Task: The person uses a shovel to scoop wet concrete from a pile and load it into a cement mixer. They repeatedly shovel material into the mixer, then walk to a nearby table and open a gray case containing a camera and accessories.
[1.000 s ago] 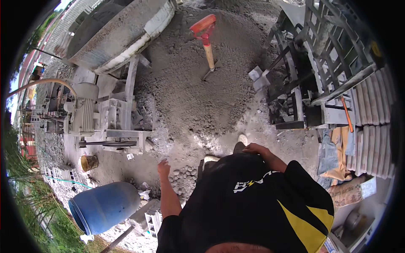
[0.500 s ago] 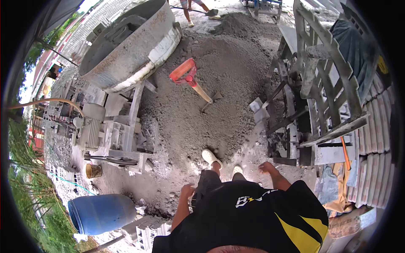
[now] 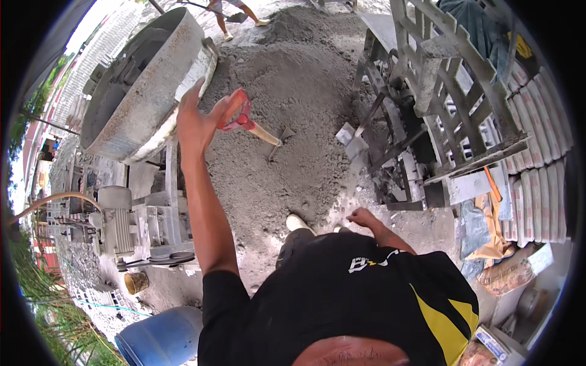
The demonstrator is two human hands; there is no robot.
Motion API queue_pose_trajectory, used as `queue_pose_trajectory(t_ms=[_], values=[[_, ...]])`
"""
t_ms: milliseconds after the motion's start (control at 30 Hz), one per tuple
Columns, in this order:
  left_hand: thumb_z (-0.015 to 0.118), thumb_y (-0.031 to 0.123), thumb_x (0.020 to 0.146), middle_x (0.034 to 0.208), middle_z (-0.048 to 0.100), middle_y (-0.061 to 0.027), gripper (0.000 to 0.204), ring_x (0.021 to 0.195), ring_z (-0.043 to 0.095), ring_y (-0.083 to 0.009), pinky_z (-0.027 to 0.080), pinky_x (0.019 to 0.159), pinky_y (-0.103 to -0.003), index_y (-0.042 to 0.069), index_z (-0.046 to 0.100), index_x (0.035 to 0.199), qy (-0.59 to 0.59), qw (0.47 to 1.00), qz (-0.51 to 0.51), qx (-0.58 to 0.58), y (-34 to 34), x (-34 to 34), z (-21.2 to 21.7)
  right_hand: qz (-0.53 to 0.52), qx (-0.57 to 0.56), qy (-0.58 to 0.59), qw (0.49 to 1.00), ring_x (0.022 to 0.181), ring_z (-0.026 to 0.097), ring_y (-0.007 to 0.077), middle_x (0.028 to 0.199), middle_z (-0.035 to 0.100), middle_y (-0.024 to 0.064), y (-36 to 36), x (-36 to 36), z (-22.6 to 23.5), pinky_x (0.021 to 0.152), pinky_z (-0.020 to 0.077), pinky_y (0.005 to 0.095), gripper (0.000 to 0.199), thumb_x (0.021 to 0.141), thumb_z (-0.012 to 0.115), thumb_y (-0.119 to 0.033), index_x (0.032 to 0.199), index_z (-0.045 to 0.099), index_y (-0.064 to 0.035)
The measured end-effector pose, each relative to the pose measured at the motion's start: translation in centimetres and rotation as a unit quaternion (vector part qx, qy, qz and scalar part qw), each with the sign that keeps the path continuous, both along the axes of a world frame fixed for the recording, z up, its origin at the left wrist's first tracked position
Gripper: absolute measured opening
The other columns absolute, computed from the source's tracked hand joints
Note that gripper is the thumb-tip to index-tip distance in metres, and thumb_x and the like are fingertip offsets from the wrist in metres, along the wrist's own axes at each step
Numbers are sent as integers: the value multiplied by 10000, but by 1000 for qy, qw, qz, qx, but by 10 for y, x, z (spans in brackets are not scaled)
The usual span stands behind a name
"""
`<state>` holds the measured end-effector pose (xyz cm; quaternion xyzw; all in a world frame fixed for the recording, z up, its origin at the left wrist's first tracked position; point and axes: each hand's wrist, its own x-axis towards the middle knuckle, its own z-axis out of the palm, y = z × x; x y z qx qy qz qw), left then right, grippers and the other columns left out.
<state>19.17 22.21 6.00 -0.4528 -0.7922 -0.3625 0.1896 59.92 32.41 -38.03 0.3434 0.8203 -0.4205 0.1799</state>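
Shovel (image 3: pixel 264 132), one, with red handle and pale wooden shaft: standing at a slant, its lower end in a heap of grey sand (image 3: pixel 305 85), handle leaning toward the person's left. Left hand (image 3: pixel 198 125), bare, arm stretched forward: fingers extended, thumb spread wide, at the red handle; whether skin meets handle cannot be made out. Right hand (image 3: pixel 362 218), bare: held low before the body, well apart from the shovel, fingers partly bent; how tightly they are closed cannot be made out. Pale shoe (image 3: pixel 299 223), at the near edge of the heap. Large round metal tub (image 3: pixel 152 91), rusty and tilted, left of the heap. Motor (image 3: pixel 116 222), grey, below the tub, with a belt wheel (image 3: pixel 165 260) near it. Small bucket (image 3: pixel 137 282), lying on its side, and blue barrel (image 3: pixel 162 335), likewise, at lower left. Slatted grey rack (image 3: pixel 455 143), right of the heap. Stacked bags (image 3: pixel 540 207), at far right; orange handle (image 3: pixel 492 184), just beside them. Brown sack (image 3: pixel 506 276), below the stack. Co-worker's legs (image 3: pixel 249 12), bare, beyond the heap, beside a second shovel (image 3: pixel 237 17).
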Motion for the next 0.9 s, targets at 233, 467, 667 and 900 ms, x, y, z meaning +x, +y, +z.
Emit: queue_pose_trajectory(t_ms=[233,467,667,900], values=[[675,234,725,888,644,-224,318,867,611,-420,478,741,-488,71,541,963,-172,934,-71,-305,21,-12,-58,-227,0,-81,970,737,661,284,732,672,124,-11,69,-25,730,517,393,367,743,581,-427,716,697,-79],[708,248,718,718,619,-221,358,694,595,-437,462,611,-502,53,524,956,-279,905,-77,-312,-73,32,-82,-111,66,-44,991,744,663,258,689,657,111,18,-34,-32,703,508,384,391,729,613,-436,776,675,-53],[785,235,665,677,607,-181,342,652,590,-386,464,602,-414,33,577,847,-382,860,12,-337,-121,51,-89,-379,78,73,919,999,624,291,1085,645,187,178,-164,-20,860,477,370,603,720,726,-385,1149,594,17],[790,129,609,628,596,-87,260,537,548,-190,470,568,-316,36,627,790,-403,864,93,-288,-114,67,-107,-614,51,204,761,1167,513,342,1255,520,232,347,-222,-50,958,412,385,926,641,821,-356,1313,374,97]])
